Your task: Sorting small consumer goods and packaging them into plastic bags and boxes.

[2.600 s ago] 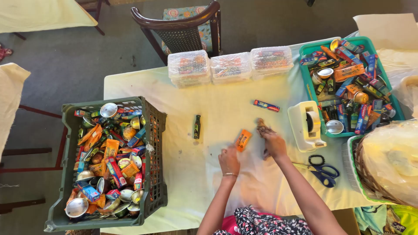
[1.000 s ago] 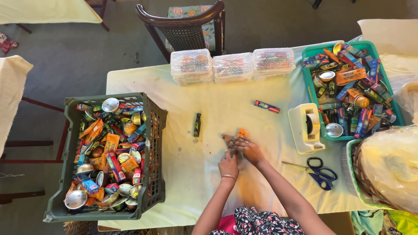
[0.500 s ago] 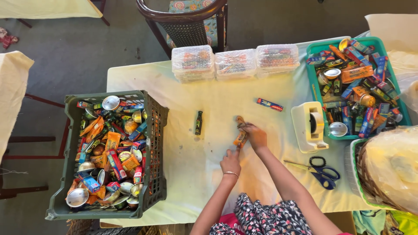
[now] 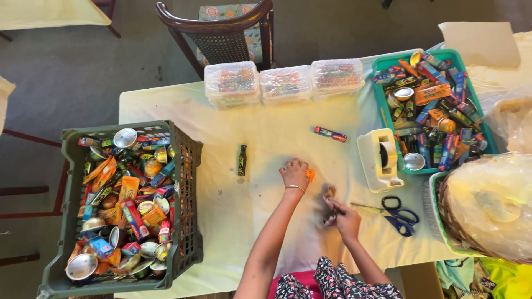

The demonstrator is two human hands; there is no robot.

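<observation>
Left hand (image 4: 295,173) rests closed on the tabletop (image 4: 260,210), gripping a small orange packet (image 4: 311,175). Right hand (image 4: 344,217), just beside, is motion-blurred; its grip cannot be determined. Scissors (image 4: 394,213) lie near it.

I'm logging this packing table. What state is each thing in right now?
Left hand: resting on an orange packet.
Right hand: blurred, gripping something small.
Scissors: closed, flat on the table.
Grey crate: full.
Green tray: full.
Three clear tubs: lidded, in a row.
</observation>
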